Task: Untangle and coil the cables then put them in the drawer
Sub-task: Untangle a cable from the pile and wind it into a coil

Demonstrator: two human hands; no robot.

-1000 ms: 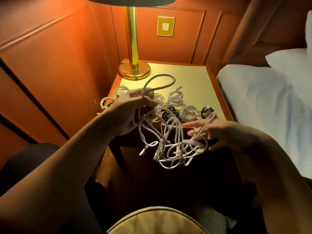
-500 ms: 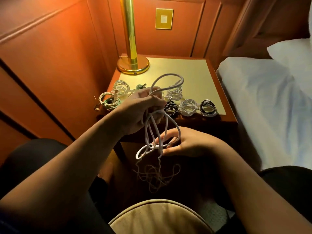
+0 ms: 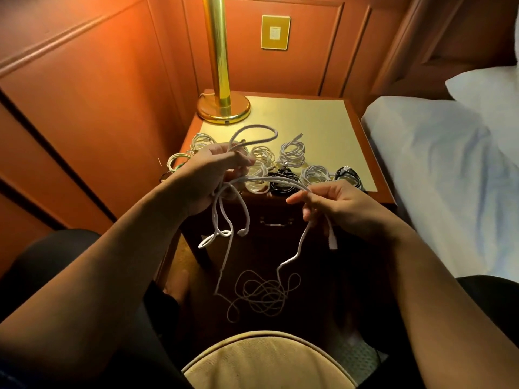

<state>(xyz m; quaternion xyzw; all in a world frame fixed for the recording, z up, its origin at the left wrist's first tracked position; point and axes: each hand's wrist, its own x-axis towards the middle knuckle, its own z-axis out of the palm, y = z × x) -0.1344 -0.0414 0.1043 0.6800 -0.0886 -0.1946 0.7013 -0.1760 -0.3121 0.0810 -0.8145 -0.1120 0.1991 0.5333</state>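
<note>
since half a second ago the right hand has swung out from under the left, drawing a stretch of the white cable sideways so it now arches between the two hands across the middle of the frame. the left hand has its fingers curled round a bunch of loops, one loop standing up above the knuckles and others hanging below; the right hand pinches the cable between thumb and fingers, with a plug end dangling just under it. the rest of the cable drops into a loose snarl low in the centre of the frame, apparently resting on the floor, though it is too dim there to be sure.

behind the hands, several finished coils, white and black, sit in rows on the near part of the surface, beside the brass lamp at the upper centre. the drawer shows below the surface's front edge, looking closed. the bed fills the right of the frame.

the risk from here is pulling the arch taut: that could cinch the snarl below into a knot. loops could also slip from the left hand and re-tangle, and a swinging plug could sweep a finished coil off the edge.
</note>
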